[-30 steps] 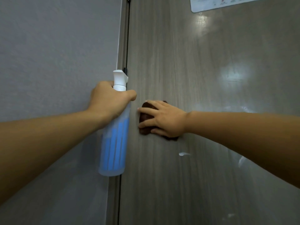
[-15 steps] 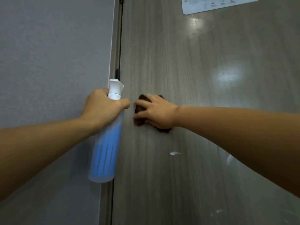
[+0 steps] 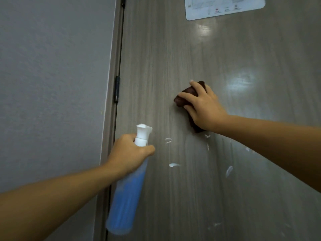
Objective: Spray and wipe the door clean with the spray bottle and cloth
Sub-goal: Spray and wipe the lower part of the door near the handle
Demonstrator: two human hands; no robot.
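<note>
A grey wood-grain door (image 3: 191, 49) fills the middle and right of the view. My left hand (image 3: 128, 153) grips the neck of a translucent spray bottle (image 3: 126, 202) with blue liquid and a white nozzle, held near the door's hinge edge. My right hand (image 3: 203, 106) presses a dark brown cloth (image 3: 185, 96) flat against the door, fingers spread over it and curled at its edge. Several white foam streaks (image 3: 174, 164) lie on the door below and between the hands.
A grey wall (image 3: 52, 84) stands to the left, with the door frame and a black hinge (image 3: 117, 91) between wall and door. A white printed notice (image 3: 224, 7) is stuck on the door at the top right.
My right hand has slid the cloth to the right and up, away from the hinge edge. My left hand and the bottle have dropped lower in view. More white streaks show on the door.
</note>
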